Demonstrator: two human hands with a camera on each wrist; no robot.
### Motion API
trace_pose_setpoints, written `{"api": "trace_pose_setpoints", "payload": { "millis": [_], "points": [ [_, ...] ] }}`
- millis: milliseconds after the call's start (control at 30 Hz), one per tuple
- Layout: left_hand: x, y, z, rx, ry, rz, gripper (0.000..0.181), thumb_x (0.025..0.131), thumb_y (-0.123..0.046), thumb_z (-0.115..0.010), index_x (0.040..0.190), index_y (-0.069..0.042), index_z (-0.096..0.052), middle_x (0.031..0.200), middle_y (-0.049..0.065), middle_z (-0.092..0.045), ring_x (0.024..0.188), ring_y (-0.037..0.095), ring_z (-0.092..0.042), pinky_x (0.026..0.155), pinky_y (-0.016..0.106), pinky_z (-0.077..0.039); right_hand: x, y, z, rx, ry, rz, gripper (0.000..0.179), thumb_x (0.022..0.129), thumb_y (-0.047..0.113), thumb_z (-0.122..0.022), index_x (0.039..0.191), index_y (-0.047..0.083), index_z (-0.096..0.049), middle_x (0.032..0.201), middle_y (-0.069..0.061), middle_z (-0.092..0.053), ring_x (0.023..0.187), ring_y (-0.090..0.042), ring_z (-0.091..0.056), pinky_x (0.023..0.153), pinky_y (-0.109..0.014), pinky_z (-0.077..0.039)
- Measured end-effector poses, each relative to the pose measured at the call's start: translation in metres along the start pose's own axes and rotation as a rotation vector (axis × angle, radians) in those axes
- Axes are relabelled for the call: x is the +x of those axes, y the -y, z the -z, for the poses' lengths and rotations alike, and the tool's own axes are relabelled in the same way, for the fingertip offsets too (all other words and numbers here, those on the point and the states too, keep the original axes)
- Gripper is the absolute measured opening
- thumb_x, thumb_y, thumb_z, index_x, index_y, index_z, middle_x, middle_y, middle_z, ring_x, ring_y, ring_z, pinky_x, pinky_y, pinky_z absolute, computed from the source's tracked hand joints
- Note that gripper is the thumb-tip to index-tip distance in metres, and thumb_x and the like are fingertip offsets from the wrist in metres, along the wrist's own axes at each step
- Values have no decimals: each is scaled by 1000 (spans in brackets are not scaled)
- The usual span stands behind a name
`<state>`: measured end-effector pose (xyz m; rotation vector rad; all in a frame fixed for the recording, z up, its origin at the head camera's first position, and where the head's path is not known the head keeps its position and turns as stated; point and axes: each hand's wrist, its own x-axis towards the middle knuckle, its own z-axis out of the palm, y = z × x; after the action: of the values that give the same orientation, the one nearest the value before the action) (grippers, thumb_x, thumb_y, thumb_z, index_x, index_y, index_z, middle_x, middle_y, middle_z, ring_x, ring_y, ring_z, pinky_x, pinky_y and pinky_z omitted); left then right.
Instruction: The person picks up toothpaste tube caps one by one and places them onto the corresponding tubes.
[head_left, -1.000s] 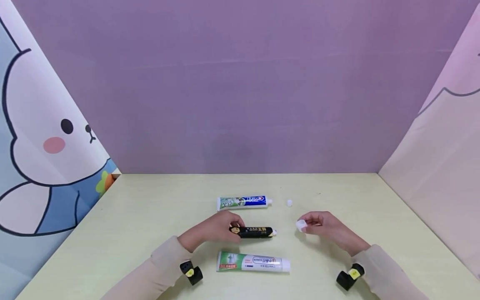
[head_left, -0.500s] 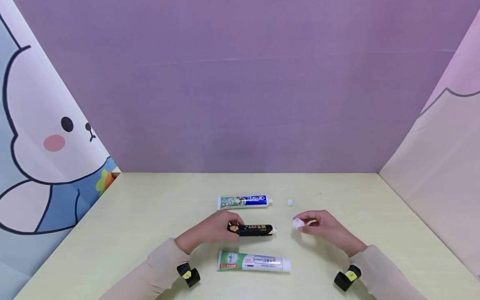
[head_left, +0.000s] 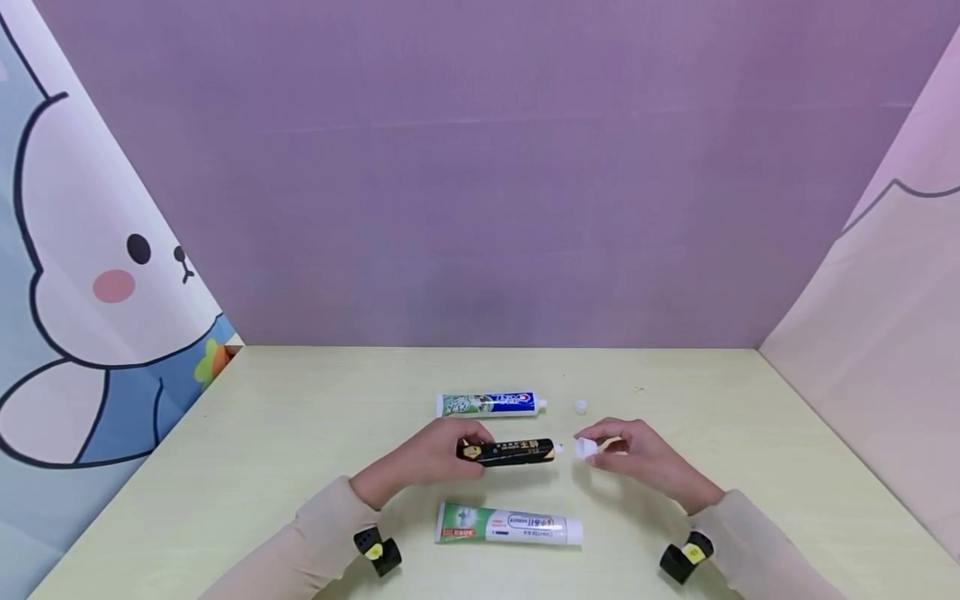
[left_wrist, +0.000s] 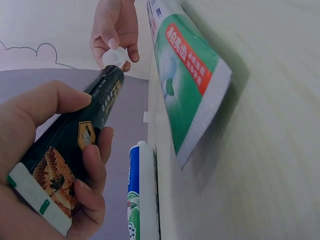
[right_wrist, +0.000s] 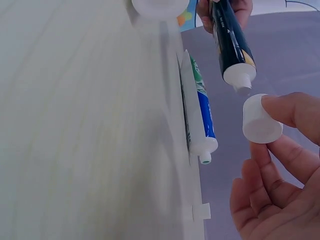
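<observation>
Head view: black tube (head_left: 517, 452) being gripped by left hand (head_left: 446, 451) above table (head_left: 300, 400), between blue-green tube (head_left: 491, 405) and white-green tube (head_left: 510, 525); white cap (head_left: 586, 448) being pinched by right hand (head_left: 633, 454), just beside nozzle (head_left: 558, 449).
Left wrist view: nozzle being hidden; gap hard to judge.
Right wrist view: white cap being held apart from nozzle. Capping presumably being attempted; lining up, then twisting, likely being called for.

The left forearm (head_left: 281, 554) and the right forearm (head_left: 772, 546), both in beige sleeves (head_left: 337, 510), were directed forward and inward. The left hand (head_left: 442, 454) was in a grip, its thumb (left_wrist: 70, 97) lying opposite to the bent fingers (left_wrist: 93, 165). The right hand (head_left: 637, 454) was making a pinch, with the other fingers loosely bent. The hands were near each other but did not touch.
</observation>
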<state>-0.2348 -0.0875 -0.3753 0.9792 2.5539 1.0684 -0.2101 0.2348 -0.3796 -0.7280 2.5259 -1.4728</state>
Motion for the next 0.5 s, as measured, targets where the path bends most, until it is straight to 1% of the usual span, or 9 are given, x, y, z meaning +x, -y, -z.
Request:
{"api": "trace_pose_setpoints", "payload": {
  "millis": [233,367,500],
  "points": [
    [2,0,-1,-17,-8,-26,33,76,-14,-73,108,-8,-66,98,-3,-64,90,11,-55,81,28,-47,4,1,-5,-46,2,46,28,84,12,-69,111,4,-66,110,-10,-64,94,-7,-57,81,-26,-49],
    [3,0,-2,-24,-7,-38,32,76,-13,-73,107,-8,-66,99,-3,-64,90,11,-56,81,27,-47,7,0,-7,-51,6,80,30,84,12,-69,112,3,-65,109,-10,-64,94,-8,-57,82,-26,-50],
    [4,-1,-3,-24,-3,-46,31,77,-13,-74,107,-9,-66,100,-3,-64,91,11,-56,82,26,-47,9,0,-9,-76,3,90,31,83,11,-70,112,2,-66,108,-9,-64,93,-8,-57,82,-25,-49]
  ]
}}
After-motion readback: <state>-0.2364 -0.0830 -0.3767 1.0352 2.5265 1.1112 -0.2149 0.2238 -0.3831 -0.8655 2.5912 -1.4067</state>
